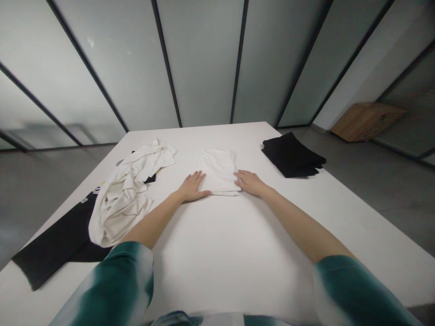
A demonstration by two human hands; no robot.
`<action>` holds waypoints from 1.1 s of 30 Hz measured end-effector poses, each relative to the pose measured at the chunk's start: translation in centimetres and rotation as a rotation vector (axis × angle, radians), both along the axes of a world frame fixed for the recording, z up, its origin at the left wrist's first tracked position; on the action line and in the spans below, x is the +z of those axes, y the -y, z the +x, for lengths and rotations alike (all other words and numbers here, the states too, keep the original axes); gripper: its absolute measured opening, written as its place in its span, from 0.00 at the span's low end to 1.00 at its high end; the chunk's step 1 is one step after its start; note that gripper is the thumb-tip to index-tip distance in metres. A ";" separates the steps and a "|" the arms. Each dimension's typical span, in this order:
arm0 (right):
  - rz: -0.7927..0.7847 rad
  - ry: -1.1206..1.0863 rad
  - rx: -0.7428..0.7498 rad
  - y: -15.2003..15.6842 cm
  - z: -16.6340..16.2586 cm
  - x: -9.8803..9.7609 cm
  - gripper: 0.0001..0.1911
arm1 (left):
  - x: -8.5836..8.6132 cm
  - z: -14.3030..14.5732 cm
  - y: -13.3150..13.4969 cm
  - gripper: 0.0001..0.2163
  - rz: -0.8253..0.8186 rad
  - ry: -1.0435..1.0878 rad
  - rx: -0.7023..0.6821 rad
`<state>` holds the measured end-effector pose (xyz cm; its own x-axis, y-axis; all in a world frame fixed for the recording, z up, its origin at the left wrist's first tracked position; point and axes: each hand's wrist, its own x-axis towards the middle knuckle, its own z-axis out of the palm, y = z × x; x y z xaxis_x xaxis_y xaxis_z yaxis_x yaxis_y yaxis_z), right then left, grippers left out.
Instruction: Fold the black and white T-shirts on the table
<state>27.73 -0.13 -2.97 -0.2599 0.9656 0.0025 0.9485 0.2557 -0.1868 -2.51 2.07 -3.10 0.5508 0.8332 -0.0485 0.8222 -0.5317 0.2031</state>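
Note:
A folded white cloth garment [217, 170] lies flat near the middle of the white table, its layered folded edge toward me. My left hand [194, 187] rests at its left near corner, palm down with fingers stretched and thumb along the near edge. On the opposite side, my right hand [250, 182] lies with its fingertips on the garment's right edge, fingers extended. Neither hand grips the cloth. What kind of garment it is cannot be made out.
The white table [238, 253] reaches to a frosted glass partition [204, 63]. At left, a crumpled white garment [125, 194] lies over black clothing [64, 240]. A stack of folded black cloth [292, 155] sits at the right edge. A wooden cabinet [367, 120] stands beyond.

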 end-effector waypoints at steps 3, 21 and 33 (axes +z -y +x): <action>0.118 -0.066 -0.111 -1.3 0.8 -0.7 0.25 | -0.4 -0.7 -0.2 0.40 0.093 0.123 -0.067; 0.259 -0.195 0.237 0.6 -1.7 -1.5 0.23 | 0.3 -0.5 0.6 0.12 0.197 0.121 -0.071; 0.393 -0.436 0.121 0.1 0.8 0.0 0.14 | 1.5 -1.0 0.9 0.18 0.134 0.410 -0.038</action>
<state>28.53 -0.27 -2.94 -0.2630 0.8343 0.4846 0.7652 0.4863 -0.4220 -3.54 1.13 -1.59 0.5326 0.7959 0.2878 0.6669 -0.6041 0.4363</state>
